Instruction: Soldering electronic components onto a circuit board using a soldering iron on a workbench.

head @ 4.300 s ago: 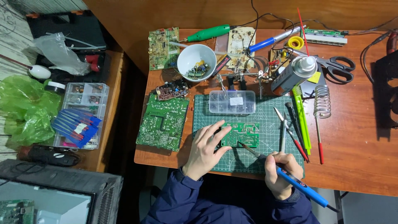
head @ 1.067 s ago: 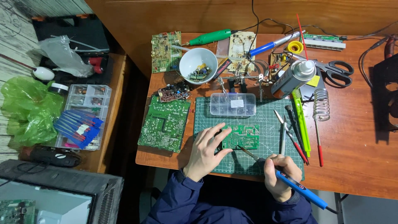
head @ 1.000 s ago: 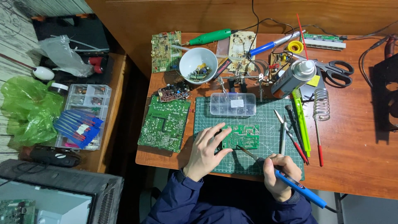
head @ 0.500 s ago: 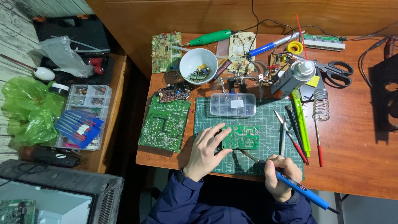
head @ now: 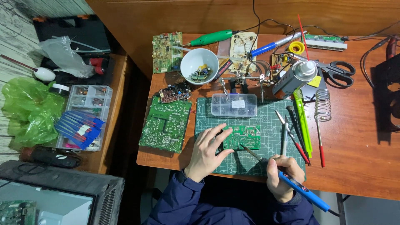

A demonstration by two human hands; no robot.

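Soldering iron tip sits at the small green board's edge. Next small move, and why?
Probably ease the blue-handled soldering iron in the right hand slightly forward onto the small green circuit board. Its tip rests at the board's lower edge, while the left hand pins the board to the green cutting mat.

board (head: 243, 136): small, green, rectangular, lying flat on the green mat, its left edge sitting under fingertips | iron (head: 291, 183): blue handle, slim metal tip, slanting up-left, tip resting at the board's lower edge
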